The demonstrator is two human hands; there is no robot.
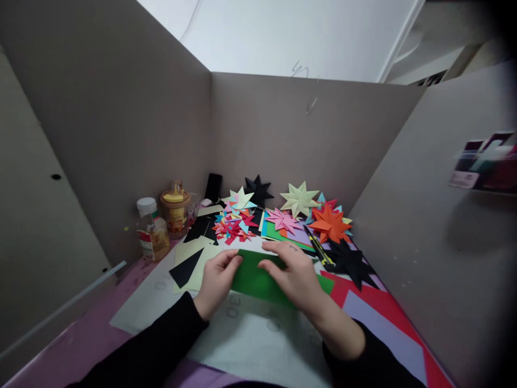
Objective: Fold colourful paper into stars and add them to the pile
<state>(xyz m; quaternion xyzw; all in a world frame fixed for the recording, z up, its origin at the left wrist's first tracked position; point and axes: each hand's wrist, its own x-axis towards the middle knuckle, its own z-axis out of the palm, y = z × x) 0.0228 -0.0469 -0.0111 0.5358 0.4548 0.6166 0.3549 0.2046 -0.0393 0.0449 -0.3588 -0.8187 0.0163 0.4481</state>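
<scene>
A strip of green paper lies across the white sheet in front of me and runs on under my right hand. My left hand pinches its upper left corner between thumb and fingers. Over the strip's right part is my right hand, its thumb and forefinger apart, with no grip on the paper showing. The palm hides part of the strip. Just behind are a yellow and black cutter, a pink paper star and a heap of small coloured paper stars.
A capped jar and a brown cup stand at the left. Larger paper stars, orange, black and pale green, lie at the back and right. Red paper lies at the right; grey panels enclose the desk.
</scene>
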